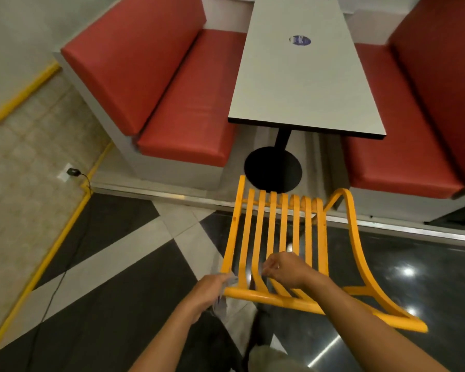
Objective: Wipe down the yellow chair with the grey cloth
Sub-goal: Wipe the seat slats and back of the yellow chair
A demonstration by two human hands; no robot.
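I keep my right hand, fingers curled on the slatted yellow metal chair, steady while my left hand, pinching the crumpled grey cloth at nine o'clock, rubs along each slat.

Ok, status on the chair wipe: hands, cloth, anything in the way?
Left hand shut on grey cloth at the yellow chair back's left corner. Right hand resting on the slats, no cloth. Nothing in the way.

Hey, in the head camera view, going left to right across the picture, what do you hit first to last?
Wall socket → left red bench → left hand holding the grey cloth → right hand on the yellow chair → right red bench.
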